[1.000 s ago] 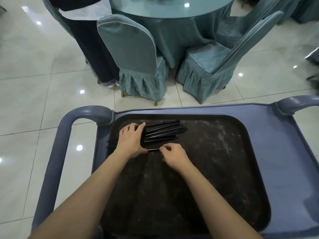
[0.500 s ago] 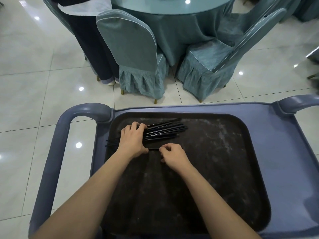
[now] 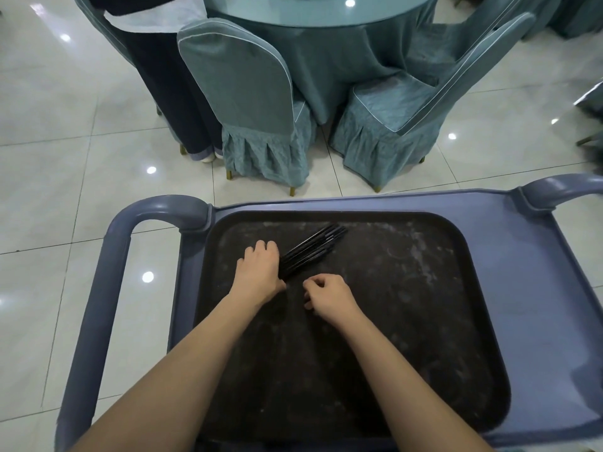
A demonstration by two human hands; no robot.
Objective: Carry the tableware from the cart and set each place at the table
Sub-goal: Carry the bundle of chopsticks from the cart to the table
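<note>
Chopsticks point(image 3: 313, 247), a black bundle, lie on the dark tray point(image 3: 424, 288) atop the cart point(image 3: 538, 288), far ends fanned out. My left hand point(image 3: 259, 272) curls around their near ends. My right hand point(image 3: 326, 293) sits just beside it, fingers curled; I cannot tell whether it pinches a stray stick. Gripped at one end, I judge, loose sticks may slide out as I lift and drop before I reach the table point(image 3: 319, 27). One black stick is easily missed on that dark tray.
</note>
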